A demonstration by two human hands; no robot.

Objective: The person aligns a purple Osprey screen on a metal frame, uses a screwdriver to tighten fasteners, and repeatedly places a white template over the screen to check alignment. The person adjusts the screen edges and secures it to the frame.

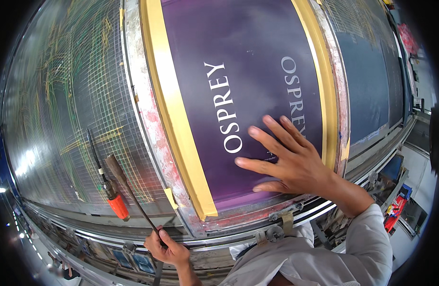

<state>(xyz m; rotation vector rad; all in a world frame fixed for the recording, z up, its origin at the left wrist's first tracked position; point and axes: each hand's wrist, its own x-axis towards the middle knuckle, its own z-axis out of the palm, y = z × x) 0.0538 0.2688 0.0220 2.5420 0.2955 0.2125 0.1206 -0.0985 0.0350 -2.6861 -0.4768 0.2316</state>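
A purple printing screen (248, 90) with white lettering lies before me, its long sides edged in yellow tape (167, 81) inside a paint-stained frame (157, 112). My right hand (291, 164) is spread open, palm down, over the lower right of the screen and covers part of the lettering. It holds nothing; I cannot tell how firmly it rests there. At the lower left, my left hand (167, 248) closes around a long thin dark rod (136, 200) with a wider brown end, which slants up and left past the frame's near corner.
An orange-handled tool (117, 205) with a black cord or tip lies on the line-marked table (86, 114) at left. Metal rails (219, 244) run along the near edge. A dark blue sheet (362, 81) lies right of the frame. Shelves with red items (395, 209) stand at far right.
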